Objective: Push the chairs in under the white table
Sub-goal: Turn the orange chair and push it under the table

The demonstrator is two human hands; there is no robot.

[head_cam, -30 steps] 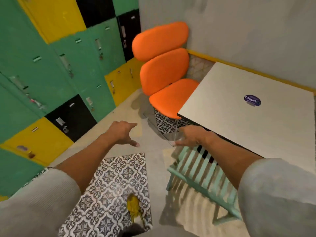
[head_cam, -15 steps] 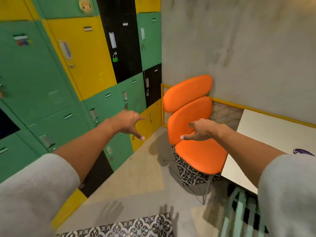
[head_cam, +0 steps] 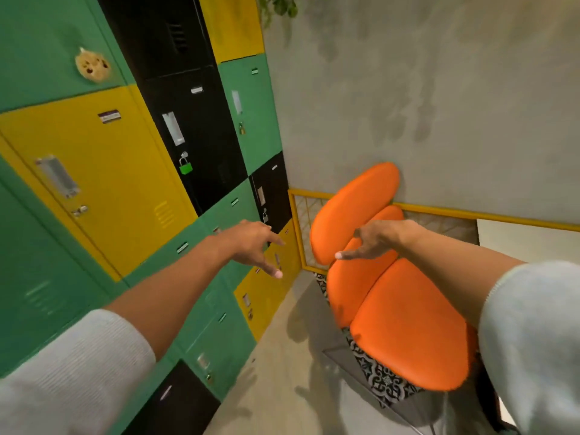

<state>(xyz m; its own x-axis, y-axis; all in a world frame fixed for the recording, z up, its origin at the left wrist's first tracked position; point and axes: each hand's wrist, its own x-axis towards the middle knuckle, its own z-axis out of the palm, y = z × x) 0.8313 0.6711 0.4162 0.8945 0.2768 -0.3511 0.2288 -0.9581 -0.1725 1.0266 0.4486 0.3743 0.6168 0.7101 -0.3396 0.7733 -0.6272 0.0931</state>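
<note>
**Item record: orange chair at wall corner, both hands raised before it**

Orange padded chair [head_cam: 405,321]: three oval cushions, two forming the back and one the seat, on a thin metal frame. Stands near the room corner, its upper back cushion close to the grey plastered wall [head_cam: 439,89]; whether it touches the wall cannot be told. A patch of black-and-white patterned tile [head_cam: 381,376] shows beneath the seat.

White worktop [head_cam: 527,240]: only one corner visible, at the right edge, beyond the chair and below a yellow metal rail [head_cam: 470,212] that runs along the wall.

Left hand [head_cam: 251,243]: bare, extended forward in the air, fingers spread wide, holding nothing. It sits in front of the lockers, well apart from the chair.

Right hand [head_cam: 375,240]: bare, extended forward, fingers loosely spread and empty, thumb pointing left. It overlaps the lower back cushion in view; contact with the cushion cannot be told.

Sleeves: pale ribbed knit sleeve [head_cam: 72,372] pushed up on the left forearm, a like one on the right.

Surroundings: bank of green, yellow and black metal lockers [head_cam: 125,171] along the left; one black door carries a green padlock [head_cam: 185,167]. Beige floor [head_cam: 282,356] between lockers and chair.
</note>
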